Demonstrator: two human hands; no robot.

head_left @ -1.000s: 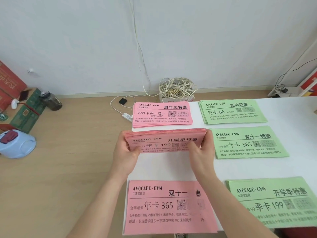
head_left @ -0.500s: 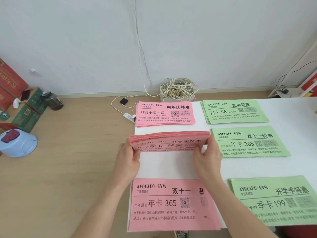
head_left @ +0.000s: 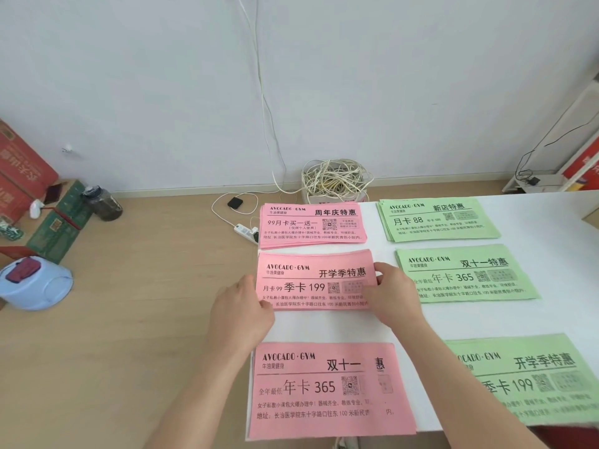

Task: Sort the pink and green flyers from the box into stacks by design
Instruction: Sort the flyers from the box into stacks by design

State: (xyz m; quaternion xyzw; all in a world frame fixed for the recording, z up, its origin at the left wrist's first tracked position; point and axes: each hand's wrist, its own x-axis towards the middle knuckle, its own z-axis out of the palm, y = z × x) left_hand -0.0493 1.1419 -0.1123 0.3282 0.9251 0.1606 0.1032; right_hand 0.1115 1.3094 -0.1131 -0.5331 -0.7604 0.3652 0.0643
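Head view: both hands at the middle pink stack on the white surface (head_left: 551,222).
The left hand (head_left: 241,314) and right hand (head_left: 393,294) grip the short edges of the pink "季卡 199" stack (head_left: 316,283), fingers curled narrow around it, lying flat between them. Beyond the fingers lies the pink "99月卡" stack (head_left: 311,226); nearer the wrists, the pink "年卡 365" stack (head_left: 324,388). Right of the fingers lie three green stacks (head_left: 466,277).

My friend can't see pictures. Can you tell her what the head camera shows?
Two bare hands, the left hand and right hand, hold the side edges of a pink flyer stack lying flat on a white table. Two more pink stacks and three green stacks lie around it in two columns.
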